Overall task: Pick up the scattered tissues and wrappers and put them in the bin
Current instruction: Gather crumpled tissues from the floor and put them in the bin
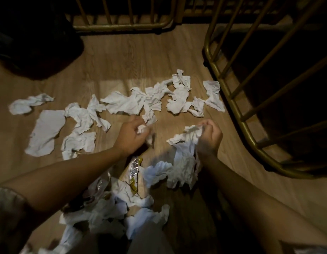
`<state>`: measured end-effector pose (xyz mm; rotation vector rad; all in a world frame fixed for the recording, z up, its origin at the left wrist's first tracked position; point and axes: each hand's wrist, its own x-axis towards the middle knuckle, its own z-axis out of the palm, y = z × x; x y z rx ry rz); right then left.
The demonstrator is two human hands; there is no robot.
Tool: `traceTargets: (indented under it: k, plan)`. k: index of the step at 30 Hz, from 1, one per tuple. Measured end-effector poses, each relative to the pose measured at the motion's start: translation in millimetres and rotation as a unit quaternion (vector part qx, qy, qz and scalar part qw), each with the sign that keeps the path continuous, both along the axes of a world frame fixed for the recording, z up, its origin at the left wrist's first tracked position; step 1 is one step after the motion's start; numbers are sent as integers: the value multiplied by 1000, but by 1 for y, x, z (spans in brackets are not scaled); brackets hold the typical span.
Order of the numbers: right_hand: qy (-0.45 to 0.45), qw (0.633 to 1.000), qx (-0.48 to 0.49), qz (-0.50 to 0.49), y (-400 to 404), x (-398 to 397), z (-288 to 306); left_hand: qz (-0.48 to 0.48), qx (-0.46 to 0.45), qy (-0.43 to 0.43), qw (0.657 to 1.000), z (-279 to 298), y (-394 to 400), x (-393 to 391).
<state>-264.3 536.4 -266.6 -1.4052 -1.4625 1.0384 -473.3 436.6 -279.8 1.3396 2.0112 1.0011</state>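
Head view: we see bare wood floor (122,57) open toward 12 o'clock, hemmed by gold metal frames (230,99) at 12 and 3, dark bulk (36,48) at 10. Left hand (133,134) fingers curled on a small tissue wad (143,129). Right hand (209,138) pinches a hanging tissue (184,153). Scattered tissues (133,103) band 9 to 2; foil wrapper (135,167) at 6 among more tissue.

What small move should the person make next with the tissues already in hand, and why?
Probably carry both handfuls to the dark bin at far left. The left hand grips a balled tissue and the right hand pinches a hanging tissue, so neither can take more from the floor.
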Motion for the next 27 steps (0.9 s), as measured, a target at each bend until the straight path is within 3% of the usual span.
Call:
traceTargets:
  k: [2, 5, 9, 13, 16, 19, 21, 23, 27]
  plan:
    - [-17, 1000, -13, -14, -9, 5, -4, -123, -19, 59, 990, -3, -10, 5]
    - [-103, 994, -15, -15, -22, 24, -17, -299, -31, 144, 943, -10, -25, 16]
    - [-170, 984, 42, 39, -42, 62, -42, -439, -12, 161, 884, -29, -39, 22]
    - [-264, 956, -5, 127, -63, 85, -65, -458, -23, 169, 872, -34, -36, 19]
    - [-287, 940, 28, 183, -78, 93, -71, -405, -28, 111, 907, -29, -29, 16]
    - [-346, 914, 45, 207, -88, 101, -74, -289, -13, 89, 953, -22, -17, 18]
    - [-400, 892, 45, 207, -92, 103, -76, -258, 16, 75, 963, -14, -6, 27]
    - [-412, 884, 40, 215, -94, 104, -79, -316, 9, 75, 946, -6, 1, 42]
    - [-382, 896, 25, 223, -92, 101, -79, -460, -89, 157, 869, -23, 1, 75]
